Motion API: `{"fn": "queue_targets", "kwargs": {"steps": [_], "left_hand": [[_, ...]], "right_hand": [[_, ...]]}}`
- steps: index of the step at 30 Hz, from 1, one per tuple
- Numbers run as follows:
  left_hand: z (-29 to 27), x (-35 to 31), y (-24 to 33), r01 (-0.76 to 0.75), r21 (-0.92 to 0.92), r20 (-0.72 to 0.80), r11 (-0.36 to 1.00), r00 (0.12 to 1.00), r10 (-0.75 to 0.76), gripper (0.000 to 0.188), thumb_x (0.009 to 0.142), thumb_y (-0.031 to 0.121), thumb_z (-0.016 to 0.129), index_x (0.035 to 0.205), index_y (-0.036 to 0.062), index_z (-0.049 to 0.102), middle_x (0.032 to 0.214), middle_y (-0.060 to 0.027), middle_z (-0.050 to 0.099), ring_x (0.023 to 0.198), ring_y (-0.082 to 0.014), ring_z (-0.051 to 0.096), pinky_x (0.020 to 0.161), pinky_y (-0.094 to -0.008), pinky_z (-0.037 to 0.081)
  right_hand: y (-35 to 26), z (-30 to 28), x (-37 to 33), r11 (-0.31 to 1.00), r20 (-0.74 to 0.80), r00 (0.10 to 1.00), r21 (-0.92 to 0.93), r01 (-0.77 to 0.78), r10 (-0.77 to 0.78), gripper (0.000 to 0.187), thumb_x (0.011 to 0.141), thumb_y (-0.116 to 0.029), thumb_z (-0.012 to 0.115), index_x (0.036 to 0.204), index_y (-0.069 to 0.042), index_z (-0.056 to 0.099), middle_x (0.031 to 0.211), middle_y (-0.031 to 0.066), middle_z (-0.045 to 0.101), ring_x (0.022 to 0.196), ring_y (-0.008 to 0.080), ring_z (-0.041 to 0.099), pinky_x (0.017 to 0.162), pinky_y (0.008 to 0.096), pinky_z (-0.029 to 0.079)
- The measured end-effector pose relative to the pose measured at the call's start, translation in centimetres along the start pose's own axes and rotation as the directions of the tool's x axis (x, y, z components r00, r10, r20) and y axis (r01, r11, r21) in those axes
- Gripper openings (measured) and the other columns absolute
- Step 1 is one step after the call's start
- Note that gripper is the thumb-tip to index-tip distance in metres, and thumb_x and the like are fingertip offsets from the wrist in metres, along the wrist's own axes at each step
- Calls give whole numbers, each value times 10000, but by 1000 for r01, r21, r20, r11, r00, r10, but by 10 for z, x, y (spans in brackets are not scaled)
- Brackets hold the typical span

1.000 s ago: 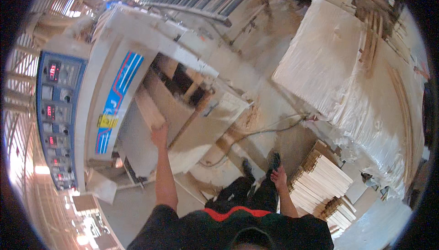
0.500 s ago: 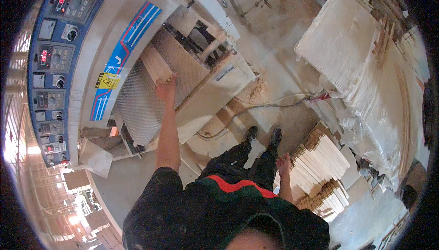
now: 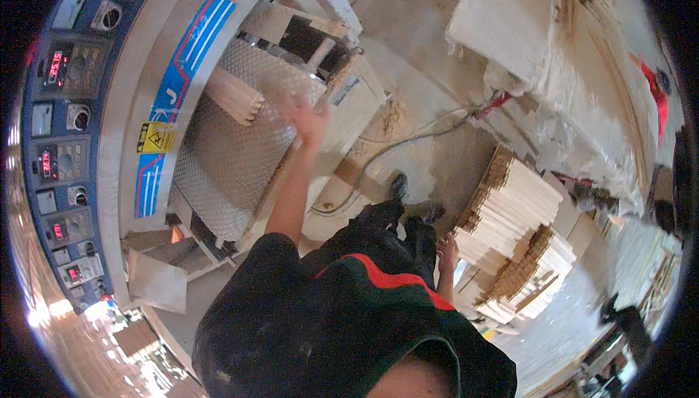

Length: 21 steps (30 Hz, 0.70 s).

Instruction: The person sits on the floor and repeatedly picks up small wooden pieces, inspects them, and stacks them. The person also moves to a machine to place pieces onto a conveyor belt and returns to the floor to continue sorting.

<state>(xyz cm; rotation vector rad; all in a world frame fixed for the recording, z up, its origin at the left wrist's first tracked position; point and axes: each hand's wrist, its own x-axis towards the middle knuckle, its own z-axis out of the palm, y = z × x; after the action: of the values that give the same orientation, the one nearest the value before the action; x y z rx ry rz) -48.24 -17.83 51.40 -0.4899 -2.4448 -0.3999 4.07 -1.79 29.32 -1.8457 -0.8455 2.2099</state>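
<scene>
Left hand (image 3: 307, 123) at upper centre-left of the frame, motion-blurred, over the right part of the machine's dimpled metal bed (image 3: 226, 158). Its grip is spread, fingers apart, nothing in it. Nearest thing: bundle of pale wood strips (image 3: 234, 97), upper left of the frame, lying on the bed just left of the fingers, visible gap between. Strips lie side by side, cut ends facing the hand, other ends running up-left to the edge of the machine's hood (image 3: 120, 117).

Right hand (image 3: 446, 251) right of centre, lower half, beside the left edge of a stack of wood strips (image 3: 513, 212). Fingers partly bent; too small to tell whether its grip is spread or pinching something, or whether it touches the stack. Stack sits in layers, lower right of centre.

Hood carries a blue striped band (image 3: 193, 56) and a yellow warning label (image 3: 155, 138). Blue control panel (image 3: 62, 121) with red lit readouts and knobs down the left edge. Dark hose (image 3: 371, 158) curves across the floor mid-frame; sawdust (image 3: 393, 117) near it. Large load in clear wrap (image 3: 502, 16) at upper right. Person's dark shirt with red band (image 3: 378, 270) fills lower centre; black shoe (image 3: 397, 186) above it.
</scene>
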Motion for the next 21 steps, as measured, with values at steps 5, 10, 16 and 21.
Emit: {"fn": "queue_targets", "kwargs": {"steps": [5, 10, 16, 21], "left_hand": [[4, -71, 161, -208, -577, 353, 790, 808, 471, 416, 766, 198, 685, 1156, 93, 587, 1303, -199, 459, 1243, -376, 383, 1034, -520, 273], [-29, -167, 277, -222, -849, 338, 479, 466, 817, 346, 777, 182, 684, 1104, 89, 615, 1160, -146, 569, 1105, -324, 515, 966, -443, 389], [-74, -263, 318, -184, -899, 373, 397, 153, 915, 254, 791, 150, 670, 1017, 37, 637, 1025, -139, 632, 997, -328, 586, 868, -392, 463], [-91, -304, 343, -152, -878, 459, 453, -4, 888, 298, 805, 137, 688, 1082, 41, 637, 974, -121, 670, 875, -236, 623, 813, -346, 483]], "right_hand": [[60, -35, -25, 963, -75, 992, 261, -74, 96, 466, 908, -417, 555, 1282, -149, 485, 1012, 94, 640, 786, 191, 605, 695, 334, 499], [139, -58, -62, 874, -213, 969, 486, -8, 127, 503, 880, -415, 627, 1240, -90, 496, 995, 117, 621, 775, 197, 608, 659, 326, 518], [203, -85, -92, 656, -364, 878, 750, 78, 312, 352, 907, -275, 619, 1130, -16, 536, 797, 87, 625, 569, 151, 578, 530, 265, 501], [196, -134, -107, 698, -399, 853, 714, 57, 338, 347, 902, -274, 621, 1120, -14, 551, 802, 54, 618, 574, 112, 557, 530, 251, 490]]}}
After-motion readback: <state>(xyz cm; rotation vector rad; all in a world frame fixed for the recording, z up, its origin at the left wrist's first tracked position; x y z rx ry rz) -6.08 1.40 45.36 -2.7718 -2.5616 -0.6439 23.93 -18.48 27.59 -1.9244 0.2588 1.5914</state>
